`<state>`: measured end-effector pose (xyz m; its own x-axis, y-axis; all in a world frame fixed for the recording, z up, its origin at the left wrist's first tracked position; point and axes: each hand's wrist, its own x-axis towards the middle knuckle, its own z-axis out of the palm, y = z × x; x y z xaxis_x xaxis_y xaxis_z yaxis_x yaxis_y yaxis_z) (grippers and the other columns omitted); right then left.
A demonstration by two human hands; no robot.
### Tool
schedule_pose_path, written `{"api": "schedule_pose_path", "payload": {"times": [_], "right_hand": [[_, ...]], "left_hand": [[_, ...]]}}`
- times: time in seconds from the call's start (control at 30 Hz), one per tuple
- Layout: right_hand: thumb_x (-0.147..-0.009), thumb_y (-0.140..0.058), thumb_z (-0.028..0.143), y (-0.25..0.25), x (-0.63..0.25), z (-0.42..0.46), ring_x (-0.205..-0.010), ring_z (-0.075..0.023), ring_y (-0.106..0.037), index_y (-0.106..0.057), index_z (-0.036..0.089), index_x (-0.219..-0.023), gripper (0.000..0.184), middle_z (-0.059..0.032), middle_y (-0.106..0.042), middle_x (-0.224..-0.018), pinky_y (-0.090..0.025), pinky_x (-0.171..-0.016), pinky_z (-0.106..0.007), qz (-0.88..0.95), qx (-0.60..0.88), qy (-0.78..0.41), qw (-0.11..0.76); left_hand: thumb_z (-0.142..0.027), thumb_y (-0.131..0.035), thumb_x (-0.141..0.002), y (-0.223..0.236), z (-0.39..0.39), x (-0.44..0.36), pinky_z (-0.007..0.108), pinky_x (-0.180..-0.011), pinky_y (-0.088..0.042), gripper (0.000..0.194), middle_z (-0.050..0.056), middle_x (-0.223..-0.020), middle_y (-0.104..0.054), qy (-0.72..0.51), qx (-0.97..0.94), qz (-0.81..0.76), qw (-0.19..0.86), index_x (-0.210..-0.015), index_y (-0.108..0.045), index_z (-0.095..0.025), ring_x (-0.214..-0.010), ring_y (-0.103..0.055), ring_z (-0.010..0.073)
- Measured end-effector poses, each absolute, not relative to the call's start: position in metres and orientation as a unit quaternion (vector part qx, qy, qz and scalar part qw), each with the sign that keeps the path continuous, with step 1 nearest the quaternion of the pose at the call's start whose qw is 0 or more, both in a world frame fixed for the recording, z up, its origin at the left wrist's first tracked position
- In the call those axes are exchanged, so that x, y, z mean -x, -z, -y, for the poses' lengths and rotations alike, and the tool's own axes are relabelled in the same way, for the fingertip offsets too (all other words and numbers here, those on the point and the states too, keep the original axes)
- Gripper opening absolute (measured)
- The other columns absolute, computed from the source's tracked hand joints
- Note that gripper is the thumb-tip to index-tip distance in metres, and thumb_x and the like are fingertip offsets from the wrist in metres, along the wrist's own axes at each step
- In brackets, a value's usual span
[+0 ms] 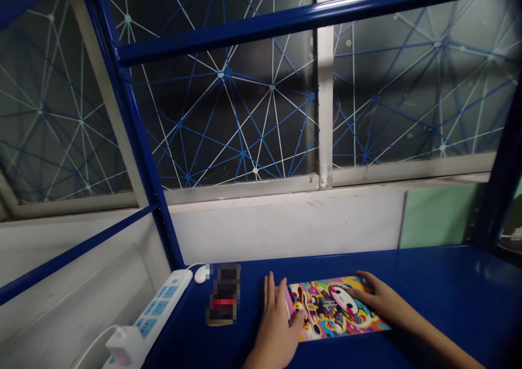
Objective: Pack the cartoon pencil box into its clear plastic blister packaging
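The power strip lies at the left edge of the blue tabletop, carrying a white adapter. Just right is a dark rectangular item (surface pixelated). The left hand, partly open, contacts the left end of the colorful printed panel, which lies on the tabletop. The right hand, partly closed, grips the panel's upper right corner, thumb on the printed face.

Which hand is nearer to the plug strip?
Left. The left hand is to the right of the plug strip, at the bright picture's left end; the right hand is farther right, at its other end.
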<state>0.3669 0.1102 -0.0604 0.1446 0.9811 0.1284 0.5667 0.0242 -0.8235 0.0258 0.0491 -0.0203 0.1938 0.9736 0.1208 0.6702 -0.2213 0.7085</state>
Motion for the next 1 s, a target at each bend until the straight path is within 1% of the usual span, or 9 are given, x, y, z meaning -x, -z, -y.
{"api": "schedule_pose_path", "payload": {"times": [0.13, 0.27, 0.4, 0.53, 0.7, 0.8, 0.87, 0.93, 1.0], "right_hand": [[-0.077, -0.064, 0.07, 0.058, -0.371, -0.12, -0.092, -0.0326, -0.077, -0.064, 0.022, -0.11, 0.059, -0.011, -0.08, -0.1, -0.062, -0.079, -0.042, 0.586, 0.611, -0.314, 0.429], [-0.078, -0.065, 0.069, 0.057, -0.375, -0.112, -0.075, -0.0285, -0.075, -0.063, 0.025, -0.103, 0.051, -0.0036, -0.078, -0.082, -0.061, -0.064, -0.039, 0.579, 0.591, -0.326, 0.458], [-0.076, -0.069, 0.066, 0.051, -0.374, -0.102, -0.08, -0.028, -0.072, -0.063, 0.024, -0.107, 0.052, -0.0045, -0.076, -0.087, -0.057, -0.068, -0.038, 0.566, 0.611, -0.258, 0.49], [-0.076, -0.069, 0.067, 0.041, -0.371, -0.09, -0.082, -0.0257, -0.065, -0.061, 0.024, -0.112, 0.056, -0.0037, -0.071, -0.09, -0.052, -0.072, -0.036, 0.554, 0.635, -0.169, 0.512], [-0.08, -0.066, 0.065, 0.034, -0.363, -0.075, -0.067, -0.0193, -0.058, -0.056, 0.027, -0.097, 0.043, 0.0027, -0.062, -0.075, -0.046, -0.063, -0.031, 0.587, 0.615, -0.135, 0.508], [-0.085, -0.063, 0.06, 0.031, -0.359, -0.069, -0.067, -0.0188, -0.058, -0.053, 0.028, -0.093, 0.035, 0.003, -0.062, -0.074, -0.047, -0.065, -0.031, 0.625, 0.592, -0.116, 0.496], [-0.089, -0.062, 0.057, 0.028, -0.356, -0.066, -0.069, -0.0193, -0.058, -0.051, 0.029, -0.089, 0.03, 0.0021, -0.062, -0.076, -0.047, -0.067, -0.031, 0.662, 0.568, -0.125, 0.473], [-0.092, -0.06, 0.055, 0.023, -0.354, -0.064, -0.071, -0.0197, -0.056, -0.051, 0.028, -0.082, 0.03, 0.0016, -0.061, -0.076, -0.045, -0.068, -0.032, 0.699, 0.539, -0.164, 0.44], [-0.094, -0.057, 0.055, 0.017, -0.355, -0.064, -0.075, -0.0205, -0.054, -0.052, 0.027, -0.079, 0.032, 0.0011, -0.059, -0.077, -0.043, -0.07, -0.032, 0.714, 0.514, -0.222, 0.42]], "left_hand": [[-0.034, -0.057, -0.09, 0.024, -0.059, -0.024, 0.05, -0.128, -0.017, 0.081, 0.016, -0.173, -0.003, -0.326, -0.695, -0.598, 0.233, -0.161, -0.021, -0.015, -0.159, -0.006, 0.0311], [-0.033, -0.053, -0.093, 0.023, -0.066, -0.022, 0.047, -0.125, -0.025, 0.077, 0.021, -0.166, -0.025, -0.37, -0.682, -0.586, 0.231, -0.16, -0.021, -0.011, -0.155, -0.024, 0.0305], [-0.032, -0.051, -0.094, 0.02, -0.065, -0.023, 0.05, -0.119, -0.035, 0.072, 0.02, -0.159, -0.036, -0.387, -0.682, -0.573, 0.238, -0.158, -0.024, -0.015, -0.146, -0.04, 0.032], [-0.032, -0.048, -0.097, 0.019, -0.062, -0.025, 0.05, -0.119, -0.035, 0.062, 0.016, -0.153, -0.04, -0.463, -0.671, -0.537, 0.218, -0.155, -0.027, -0.023, -0.144, -0.041, 0.0292], [-0.041, -0.054, -0.098, 0.025, -0.066, -0.025, 0.048, -0.114, -0.042, 0.063, 0.015, -0.148, -0.044, -0.568, -0.612, -0.501, 0.228, -0.153, -0.026, -0.028, -0.14, -0.046, 0.0286], [-0.051, -0.05, -0.099, 0.022, -0.069, -0.018, 0.044, -0.104, -0.049, 0.058, 0.013, -0.131, -0.054, -0.595, -0.569, -0.518, 0.232, -0.148, -0.032, -0.026, -0.125, -0.057, 0.0268], [-0.054, -0.046, -0.1, 0.016, -0.07, -0.012, 0.041, -0.099, -0.05, 0.049, 0.009, -0.118, -0.058, -0.591, -0.56, -0.539, 0.214, -0.139, -0.043, -0.024, -0.113, -0.061, 0.0246], [-0.053, -0.043, -0.101, 0.01, -0.069, -0.009, 0.039, -0.096, -0.05, 0.037, 0.006, -0.109, -0.061, -0.581, -0.567, -0.549, 0.2, -0.121, -0.055, -0.024, -0.105, -0.062, 0.0233], [-0.05, -0.044, -0.1, 0.006, -0.069, -0.008, 0.039, -0.094, -0.05, 0.031, 0.005, -0.103, -0.061, -0.571, -0.584, -0.544, 0.193, -0.103, -0.06, -0.024, -0.101, -0.062, 0.0233]]}}
